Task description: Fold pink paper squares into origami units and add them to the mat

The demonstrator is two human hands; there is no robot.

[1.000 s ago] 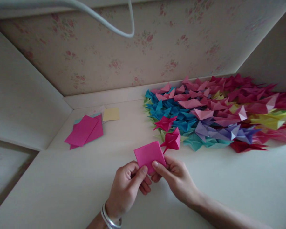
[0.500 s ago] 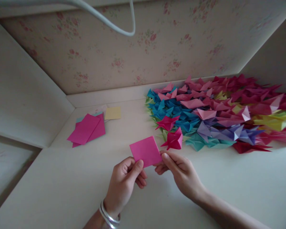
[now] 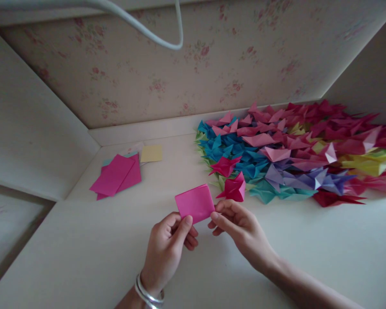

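A folded pink paper square (image 3: 195,203) is held up over the white table, tilted slightly. My left hand (image 3: 170,240) pinches its lower left edge, thumb on the front and the other fingers curled behind. My right hand (image 3: 236,225), fingers bent, grips the paper's right edge near the lower corner between thumb and fingertips. Just beyond the paper lie two dark pink folded paper cranes, a nearer one (image 3: 233,187) and a farther one (image 3: 225,166). Silver bangles (image 3: 149,294) circle my left wrist.
Loose pink paper sheets (image 3: 116,174) lie at the left beside a yellow paper square (image 3: 151,153). A large heap of colourful folded cranes (image 3: 292,150) spreads along the back right. A white cable (image 3: 148,32) hangs before the flowered wall (image 3: 176,77).
My right thumb and fingers have shifted slightly left and up along the paper's right edge, and the paper looks a little narrower there. My left hand stays nearly still.
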